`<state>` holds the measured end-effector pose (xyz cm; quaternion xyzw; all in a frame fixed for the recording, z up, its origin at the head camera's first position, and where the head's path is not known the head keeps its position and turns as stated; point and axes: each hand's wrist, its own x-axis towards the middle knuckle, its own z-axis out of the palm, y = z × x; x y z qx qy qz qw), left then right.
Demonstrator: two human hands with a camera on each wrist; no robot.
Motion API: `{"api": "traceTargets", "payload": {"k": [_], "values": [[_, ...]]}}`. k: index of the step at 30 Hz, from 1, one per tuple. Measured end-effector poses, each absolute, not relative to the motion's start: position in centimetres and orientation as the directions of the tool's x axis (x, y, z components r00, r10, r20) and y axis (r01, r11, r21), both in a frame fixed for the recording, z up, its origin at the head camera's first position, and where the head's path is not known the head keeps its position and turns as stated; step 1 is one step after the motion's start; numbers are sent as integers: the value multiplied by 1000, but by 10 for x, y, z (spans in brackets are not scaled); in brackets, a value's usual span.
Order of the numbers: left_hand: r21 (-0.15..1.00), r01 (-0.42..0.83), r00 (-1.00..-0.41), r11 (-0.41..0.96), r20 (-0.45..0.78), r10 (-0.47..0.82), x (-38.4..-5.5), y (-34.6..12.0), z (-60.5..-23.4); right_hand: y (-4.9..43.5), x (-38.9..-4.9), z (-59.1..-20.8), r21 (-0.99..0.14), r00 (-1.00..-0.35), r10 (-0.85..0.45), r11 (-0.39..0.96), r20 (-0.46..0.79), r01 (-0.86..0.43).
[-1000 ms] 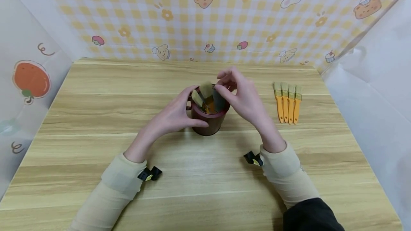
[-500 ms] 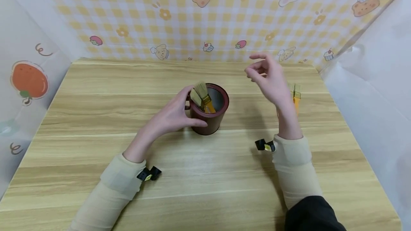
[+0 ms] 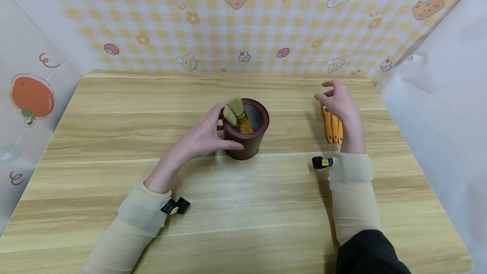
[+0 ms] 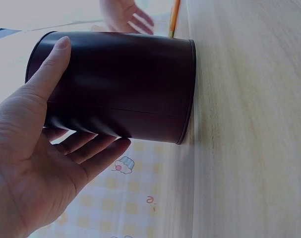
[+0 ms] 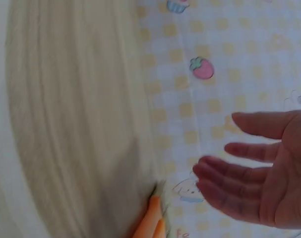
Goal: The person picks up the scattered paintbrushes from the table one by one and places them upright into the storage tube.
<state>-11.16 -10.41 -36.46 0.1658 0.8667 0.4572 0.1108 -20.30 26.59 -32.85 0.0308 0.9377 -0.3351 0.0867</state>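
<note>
Your left hand grips the brown cup, its thumb laid across the near wall and its fingers round the far side, a hold the left wrist view confirms; the cup stands upright on the wooden table, so the grip is judged to serve steadiness rather than lifting; the thumb sits below the rim, which leaves the cup's mouth unobstructed.

The standing brushes are inside the cup with bristles up, leaning to its left side; two bristle heads can be counted, and the wall presumably props them at that tilt; the right part of the cup's mouth shows bare interior.

Your right hand holds nothing in any view; its fingers are loosely bent, with the thumb apart from the fingertips; it hangs well to the right of the cup, over the bristle end of the flat-lying brushes; no contact with them can be seen.

Those brushes lie side by side to the right of the cup, orange handles toward you; at least three handles show, and your hand and forearm hide too much for a full count; the close parallel row probably keeps them tidy and within reach; beyond the cup rises a checked backdrop.
</note>
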Motion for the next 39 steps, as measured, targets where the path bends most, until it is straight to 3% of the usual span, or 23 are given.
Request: {"api": "traceTargets", "payload": {"k": [5,10,23,39], "values": [[822,196,-920,534,-36,391,-112,-105,-365,278,-207,-341,-497,-972,86,847,-220,188],[833,202,-919,515,-20,393,-113,-104,-365,285,-210,-351,-462,-961,116,858,-252,225],[833,205,-914,514,-26,406,-113,-104,-364,282,-215,-361,-430,-943,57,880,-327,202],[835,192,-921,515,-28,389,-113,-105,-365,265,-219,-358,-478,-932,17,855,-361,200]]}}
